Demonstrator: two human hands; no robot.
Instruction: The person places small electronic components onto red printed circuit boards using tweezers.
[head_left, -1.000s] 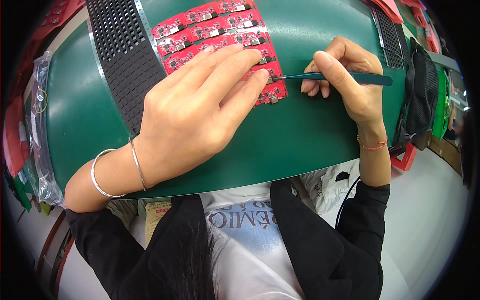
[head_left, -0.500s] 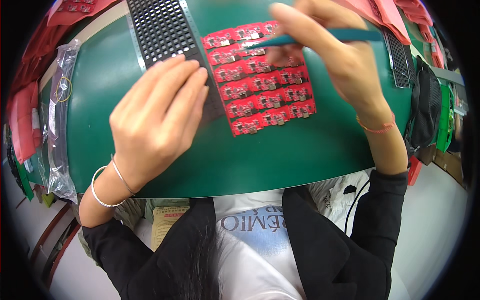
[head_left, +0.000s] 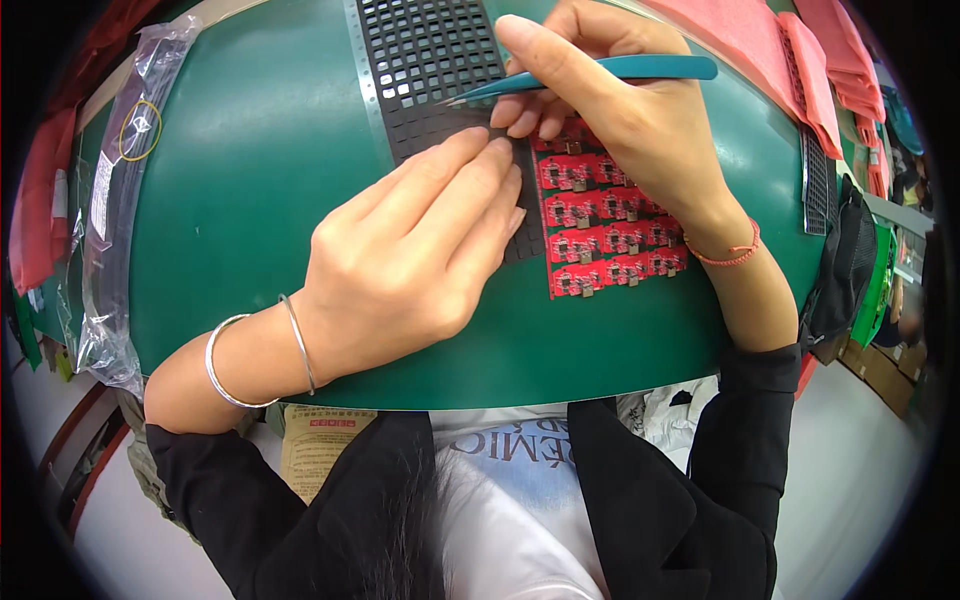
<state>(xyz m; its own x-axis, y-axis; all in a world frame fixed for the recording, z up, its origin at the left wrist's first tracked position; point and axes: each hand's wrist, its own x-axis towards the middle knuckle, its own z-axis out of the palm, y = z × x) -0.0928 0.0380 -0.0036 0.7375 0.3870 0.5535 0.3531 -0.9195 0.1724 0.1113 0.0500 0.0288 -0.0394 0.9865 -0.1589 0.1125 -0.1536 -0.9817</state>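
Note:
My right hand [head_left: 630, 110] is closed round a pair of blue tweezers [head_left: 640, 67], whose fine tips point left over a black sheet [head_left: 425, 60] of small square pads in rows. Next to that sheet lies a red circuit board panel [head_left: 605, 210] carrying several small boards with dark and metal parts. The right hand hides the panel's upper part. My left hand [head_left: 410, 250] rests with stretched fingers on the plain lower part of the sheet, fingertips near the panel's left edge. Whether anything sits between the tweezer tips is too small to tell.
A clear plastic bag [head_left: 115, 220] with a yellow rubber band [head_left: 140, 130] lies along the left side of the green table mat [head_left: 240, 200]. Pink bags [head_left: 830, 60] line the far right edge. A black mesh bag [head_left: 845, 265] sits at the right, beside another dark grid sheet [head_left: 815, 185].
The tweezers have moved left from over the red panel to over the black sheet. In the picture, the sheet, panel and my left hand now appear further right.

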